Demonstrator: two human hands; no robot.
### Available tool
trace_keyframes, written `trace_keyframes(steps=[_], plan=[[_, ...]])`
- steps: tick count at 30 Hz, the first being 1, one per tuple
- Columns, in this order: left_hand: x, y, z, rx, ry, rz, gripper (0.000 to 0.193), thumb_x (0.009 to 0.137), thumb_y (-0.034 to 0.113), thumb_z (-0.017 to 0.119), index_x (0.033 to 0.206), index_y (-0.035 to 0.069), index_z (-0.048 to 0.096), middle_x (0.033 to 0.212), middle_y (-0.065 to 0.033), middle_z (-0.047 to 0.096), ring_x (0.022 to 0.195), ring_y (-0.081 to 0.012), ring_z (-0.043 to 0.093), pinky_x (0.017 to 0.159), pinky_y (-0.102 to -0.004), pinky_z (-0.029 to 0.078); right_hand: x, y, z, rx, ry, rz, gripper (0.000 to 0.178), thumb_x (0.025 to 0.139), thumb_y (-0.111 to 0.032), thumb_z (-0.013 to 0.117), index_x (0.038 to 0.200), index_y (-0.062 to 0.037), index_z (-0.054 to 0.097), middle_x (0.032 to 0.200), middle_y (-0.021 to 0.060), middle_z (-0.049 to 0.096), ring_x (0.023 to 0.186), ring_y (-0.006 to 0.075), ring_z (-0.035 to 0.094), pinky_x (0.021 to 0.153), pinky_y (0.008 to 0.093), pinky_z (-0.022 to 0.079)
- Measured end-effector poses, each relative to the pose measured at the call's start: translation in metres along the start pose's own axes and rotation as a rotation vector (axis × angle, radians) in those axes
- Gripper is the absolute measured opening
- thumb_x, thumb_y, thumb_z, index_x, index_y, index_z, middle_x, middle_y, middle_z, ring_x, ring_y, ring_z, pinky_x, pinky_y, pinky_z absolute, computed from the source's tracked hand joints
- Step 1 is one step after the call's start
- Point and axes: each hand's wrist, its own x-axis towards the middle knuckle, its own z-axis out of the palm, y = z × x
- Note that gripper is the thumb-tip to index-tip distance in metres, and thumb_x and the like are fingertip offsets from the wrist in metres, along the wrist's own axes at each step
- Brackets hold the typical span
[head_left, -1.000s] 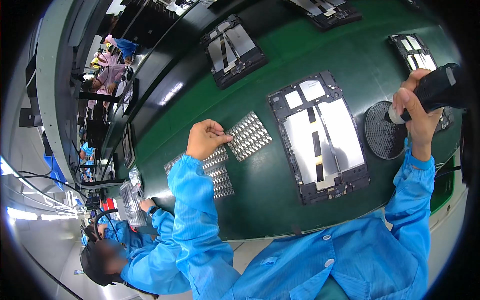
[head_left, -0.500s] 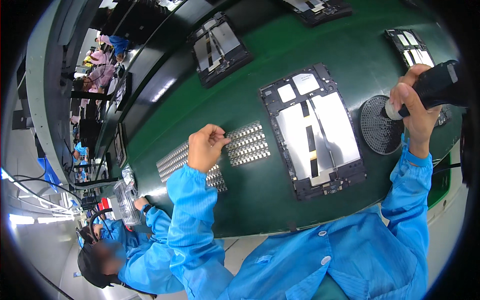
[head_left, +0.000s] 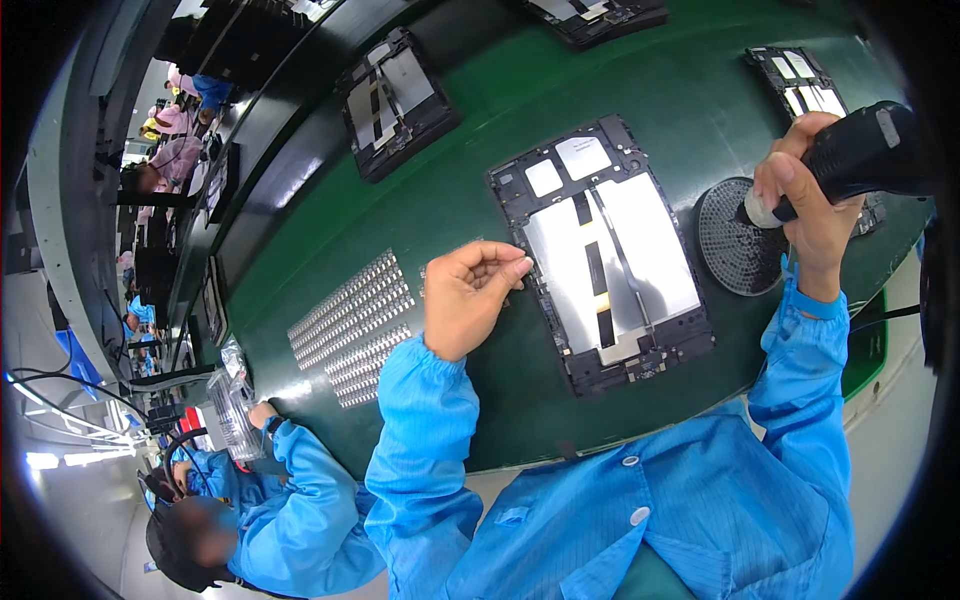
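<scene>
An opened tablet back [head_left: 604,250] with silver panels lies on the green belt in front of me. My left hand [head_left: 470,295] hovers at its left edge, fingertips pinched together, seemingly on a tiny part too small to make out. My right hand [head_left: 805,200] grips a black electric screwdriver [head_left: 855,155], its tip pointing down over a round black perforated dish [head_left: 737,240] right of the tablet. Silver sheets of small parts [head_left: 350,320] lie on the belt left of my left hand.
More opened tablets [head_left: 395,100] [head_left: 800,75] lie farther along the green conveyor [head_left: 480,150]. A co-worker in a blue coat [head_left: 290,510] sits at my left by a clear plastic bag [head_left: 232,410]. Other workers sit in the far-left background.
My left hand moved right from the silver parts sheets to the tablet's left edge. The right hand stays over the round dish with the screwdriver.
</scene>
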Motion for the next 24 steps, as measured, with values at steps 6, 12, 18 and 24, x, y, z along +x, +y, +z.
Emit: trace_keyframes(steps=[6, 12, 18, 24], plan=[[0.011, -0.013, 0.002, 0.016, 0.034, 0.037, 0.012, 0.081, -0.001, 0.066, 0.092, -0.006, 0.063, 0.081, -0.0066, 0.064, 0.07, -0.0091, 0.058, 0.065, -0.0207, 0.049, 0.001, 0.001, -0.003, -0.001, -0.003, -0.027, 0.033, 0.079, -0.003, 0.068, 0.108, -0.0005, 0.053, 0.063, 0.0047, 0.057, 0.052, 0.0129, 0.057, 0.053, 0.0251, 0.046], [0.016, -0.01, 0.016, -0.009, 0.074, 0.039, 0.012, 0.081, -0.001, 0.066, 0.092, -0.006, 0.063, 0.081, -0.006, 0.064, 0.07, -0.0085, 0.058, 0.065, -0.0205, 0.048, 0.007, 0.002, -0.014, -0.008, -0.021, -0.042, 0.033, 0.08, -0.003, 0.068, 0.109, 0.0003, 0.052, 0.064, 0.0048, 0.057, 0.052, 0.013, 0.056, 0.052, 0.0252, 0.046], [0.013, -0.022, -0.005, 0.136, 0.076, 0.119, 0.04, 0.074, -0.003, 0.072, 0.11, -0.007, 0.054, 0.085, -0.0086, 0.064, 0.071, -0.009, 0.058, 0.062, -0.0194, 0.048, -0.002, -0.003, 0.004, 0.034, -0.031, -0.055, 0.034, 0.08, -0.001, 0.066, 0.11, 0.0017, 0.05, 0.064, 0.0058, 0.056, 0.052, 0.0136, 0.056, 0.051, 0.0268, 0.046], [0.05, 0.001, -0.02, 0.182, -0.174, 0.115, 0.085, 0.062, -0.005, 0.077, 0.135, -0.006, 0.033, 0.092, -0.0116, 0.062, 0.068, -0.0095, 0.057, 0.057, -0.0212, 0.048, 0.0, -0.008, 0.007, 0.102, -0.06, -0.056, 0.035, 0.081, -0.002, 0.065, 0.111, 0.0015, 0.047, 0.063, 0.0063, 0.054, 0.052, 0.0144, 0.055, 0.051, 0.0291, 0.046]])
